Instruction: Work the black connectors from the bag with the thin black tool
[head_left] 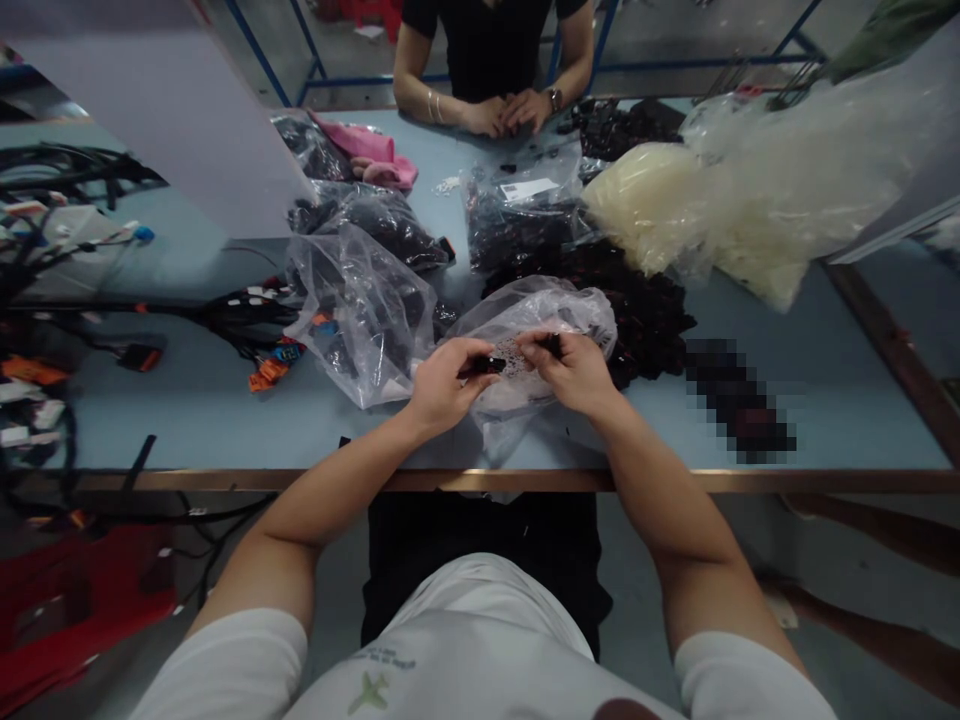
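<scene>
My left hand (448,388) is closed on a small black plastic connector (492,365), which pokes out between thumb and forefinger. Just to its right, my right hand (576,372) pinches a small black piece (553,344) of similar look, partly hidden by the fingers. The two pieces are apart. Both hands hover over an opened clear plastic bag (517,395) with many tiny pale and dark parts in it. Behind my right hand spreads a large heap of black connectors (649,315).
Another clear bag (360,320) lies left of my hands. Wire harnesses (210,315) with orange and blue plugs cover the left side. Bags of cream-coloured parts (660,195) stand back right. Opposite, a person's hands (517,112) rest on the table. The wooden front edge (495,480) runs before me.
</scene>
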